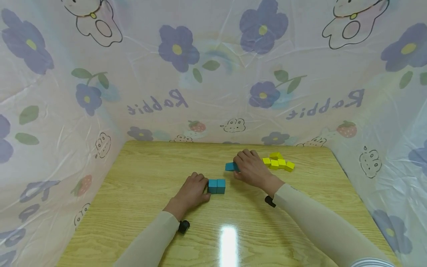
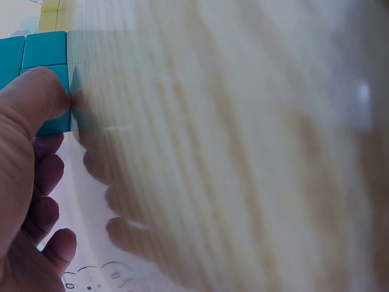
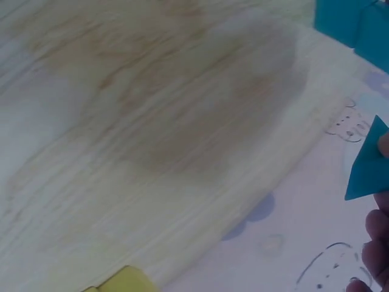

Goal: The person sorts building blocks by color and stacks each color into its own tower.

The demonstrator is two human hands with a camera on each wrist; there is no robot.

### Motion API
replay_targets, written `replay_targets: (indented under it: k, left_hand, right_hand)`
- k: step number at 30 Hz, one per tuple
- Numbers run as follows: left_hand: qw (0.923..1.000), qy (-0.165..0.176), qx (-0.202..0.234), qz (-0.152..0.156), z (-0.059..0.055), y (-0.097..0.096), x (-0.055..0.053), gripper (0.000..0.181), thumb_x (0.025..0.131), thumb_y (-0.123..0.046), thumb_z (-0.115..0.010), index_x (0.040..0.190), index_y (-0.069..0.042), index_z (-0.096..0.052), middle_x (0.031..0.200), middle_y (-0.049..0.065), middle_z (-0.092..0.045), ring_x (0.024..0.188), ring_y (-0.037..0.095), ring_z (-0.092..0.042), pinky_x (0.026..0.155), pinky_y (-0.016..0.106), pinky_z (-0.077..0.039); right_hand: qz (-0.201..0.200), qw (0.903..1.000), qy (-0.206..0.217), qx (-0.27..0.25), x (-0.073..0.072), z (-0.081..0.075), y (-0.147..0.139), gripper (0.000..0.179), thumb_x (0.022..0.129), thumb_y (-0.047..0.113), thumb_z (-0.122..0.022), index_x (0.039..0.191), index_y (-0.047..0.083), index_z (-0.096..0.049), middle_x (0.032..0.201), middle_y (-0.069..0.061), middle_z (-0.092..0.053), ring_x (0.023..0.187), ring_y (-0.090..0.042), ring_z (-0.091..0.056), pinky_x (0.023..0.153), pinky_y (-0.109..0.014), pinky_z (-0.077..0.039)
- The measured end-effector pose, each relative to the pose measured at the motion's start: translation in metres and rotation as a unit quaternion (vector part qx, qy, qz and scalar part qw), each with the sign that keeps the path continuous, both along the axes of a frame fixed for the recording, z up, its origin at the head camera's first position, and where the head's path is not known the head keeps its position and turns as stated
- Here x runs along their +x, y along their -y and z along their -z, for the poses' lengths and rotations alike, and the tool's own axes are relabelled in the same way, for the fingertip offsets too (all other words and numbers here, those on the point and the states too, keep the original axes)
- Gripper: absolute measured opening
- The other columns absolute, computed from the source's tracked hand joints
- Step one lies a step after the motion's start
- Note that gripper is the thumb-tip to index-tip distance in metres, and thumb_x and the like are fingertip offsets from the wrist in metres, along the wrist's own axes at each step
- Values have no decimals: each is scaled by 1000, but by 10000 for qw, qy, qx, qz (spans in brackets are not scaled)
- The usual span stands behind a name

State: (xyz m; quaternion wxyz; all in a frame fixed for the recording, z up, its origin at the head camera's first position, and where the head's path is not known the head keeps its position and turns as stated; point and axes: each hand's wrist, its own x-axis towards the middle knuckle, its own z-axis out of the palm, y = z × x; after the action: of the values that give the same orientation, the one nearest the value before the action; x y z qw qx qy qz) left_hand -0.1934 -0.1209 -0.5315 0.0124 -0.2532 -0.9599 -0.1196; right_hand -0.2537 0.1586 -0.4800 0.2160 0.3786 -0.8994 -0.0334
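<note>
Blue wedge [image 1: 229,167], pinched by right hand [image 1: 251,169], apart from blue cubes [image 1: 217,187].
It sticks out left of the fingers, beyond the cubes and a little to their right; its long axis I cannot tell. Left hand [image 1: 191,191], nearer, grips the cubes.

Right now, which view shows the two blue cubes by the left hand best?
The head view: both blue cubes stand side by side, nearly uncovered. The left wrist view is closer, but the thumb hides part and the edge crops them. The right wrist view catches them cropped, upper right.
</note>
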Motion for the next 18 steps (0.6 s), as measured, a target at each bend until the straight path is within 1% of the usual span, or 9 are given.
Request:
replay_targets:
  k: [4,8,12,15,18]
  left_hand:
    - [10000,-9,-16,7,-2,0,0,40,96,-36,-73,122,-5,-70,116,6,-66,99,22,-48,97,43,-47]
    - [10000,-57,-8,13,-2,-1,-1,39,95,-35,-76,118,-5,-70,111,5,-66,96,22,-47,93,42,-47]
    - [9999,-101,-46,12,-3,-1,-1,39,94,-37,-77,116,-5,-69,109,4,-65,95,22,-48,92,42,-48]
    - [9998,-194,-47,34,-2,-1,-1,38,93,-36,-77,114,-6,-70,107,4,-65,94,21,-48,91,42,-48]
    - [9997,-237,25,55,-2,-1,0,38,92,-35,-79,114,-5,-70,105,4,-64,93,20,-47,89,41,-48]
  right_hand:
    - [-189,9997,-63,-107,4,-8,7,31,92,35,-73,106,9,-63,99,-5,-60,90,-26,-49,81,-41,-38]
    - [-292,9993,-31,-214,10,-13,14,31,91,36,-73,105,10,-64,99,-5,-60,90,-26,-48,81,-41,-37]
    - [-344,9988,164,-323,17,-18,23,30,91,36,-73,105,11,-65,98,-4,-60,90,-25,-47,81,-40,-36]
    - [-410,9979,320,-387,24,-21,30,31,91,37,-74,106,11,-66,99,-3,-61,90,-24,-47,81,-40,-36]
    - [-461,9974,413,-362,30,-22,36,31,91,37,-75,106,12,-66,100,-3,-62,91,-24,-49,81,-39,-37]
